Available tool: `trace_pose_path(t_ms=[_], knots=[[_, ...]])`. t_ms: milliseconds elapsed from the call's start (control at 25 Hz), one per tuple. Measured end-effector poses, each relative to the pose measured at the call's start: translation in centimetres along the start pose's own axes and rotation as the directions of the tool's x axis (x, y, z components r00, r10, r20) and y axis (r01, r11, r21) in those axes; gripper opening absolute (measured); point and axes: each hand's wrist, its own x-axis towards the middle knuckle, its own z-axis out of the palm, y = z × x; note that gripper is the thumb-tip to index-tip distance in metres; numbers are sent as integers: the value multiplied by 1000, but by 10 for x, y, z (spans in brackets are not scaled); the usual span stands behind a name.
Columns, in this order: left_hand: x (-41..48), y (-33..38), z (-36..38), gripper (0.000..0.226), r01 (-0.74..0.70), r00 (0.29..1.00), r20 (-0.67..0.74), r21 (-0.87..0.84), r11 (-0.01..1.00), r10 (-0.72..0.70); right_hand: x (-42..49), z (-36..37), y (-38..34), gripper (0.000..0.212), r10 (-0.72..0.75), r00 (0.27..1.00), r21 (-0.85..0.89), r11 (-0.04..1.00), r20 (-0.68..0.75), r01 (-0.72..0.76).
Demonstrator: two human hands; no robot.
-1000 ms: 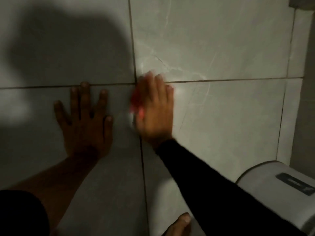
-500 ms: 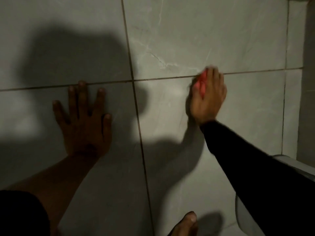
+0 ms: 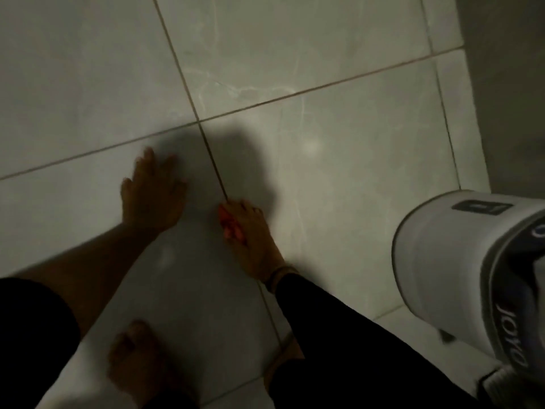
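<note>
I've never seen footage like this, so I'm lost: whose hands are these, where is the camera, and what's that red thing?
There is no machine here. A person wears one wide-angle camera on the head, looking down, so you see their own arms. The surface is a pale tiled floor with dark grout lines. The left hand rests flat on a tile, fingers spread, holding nothing. The right hand, in a dark sleeve, holds a small red thing against the floor; it is too blurred to tell sponge from cloth. A white bucket is at the right, and a bare foot shows near the bottom.
</note>
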Motion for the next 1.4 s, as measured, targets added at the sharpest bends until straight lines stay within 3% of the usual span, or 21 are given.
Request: trace_pose_path(t_ms=[80, 200, 280, 360, 440, 520, 600, 720, 880, 1000, 1160, 1280, 1400], knots=[[-31, 34, -22, 60, 70, 971, 236, -196, 978, -22, -41, -24, -21, 41, 273, 962, 464, 856, -27, -230], [-106, 126, -59, 39, 151, 893, 438, -517, 842, 109, -113, -78, -57, 26, 535, 845, 784, 533, -22, -317], [-151, 190, -84, 23, 256, 827, 540, -609, 751, 156, -165, -120, -73, 43, 658, 753, 843, 408, -5, -351], [-185, 251, -107, 17, 241, 755, 604, -618, 749, 255, -213, -167, -78, 38, 744, 661, 930, 305, -98, -205], [-215, 305, -127, 19, 129, 700, 614, -610, 781, 364, -255, -218, -82, 27, 812, 555, 957, 277, -181, -92], [-243, 375, -140, 46, 6, 634, 644, -557, 831, 427, -303, -268, -75, 25, 853, 475, 968, 251, -215, -12], [-252, 425, -142, 61, -93, 590, 655, -526, 846, 472, -327, -299, -61, 21, 868, 455, 979, 195, -201, 61], [-258, 499, -118, 60, -283, 601, 593, -469, 837, 536, -349, -345, -18, 44, 925, 356, 980, 68, -131, 186], [-265, 581, -70, 59, -463, 614, 549, -332, 822, 567, -357, -386, 46, 47, 942, 294, 975, 109, -164, 193], [-259, 615, -33, 51, -555, 650, 559, -113, 824, 515, -347, -394, 88, 46, 968, 215, 991, 128, -133, 36], [-247, 628, 0, 46, -599, 673, 603, 104, 794, 428, -331, -389, 124, 46, 990, 132, 988, 75, -56, -138], [-248, 627, 9, 54, -619, 701, 554, 161, 769, 448, -326, -381, 134, 61, 993, 28, 944, 119, -116, -308], [-259, 626, 7, 57, -598, 730, 474, 96, 796, 492, -326, -383, 131, 76, 979, -97, 920, 130, -177, -369]])
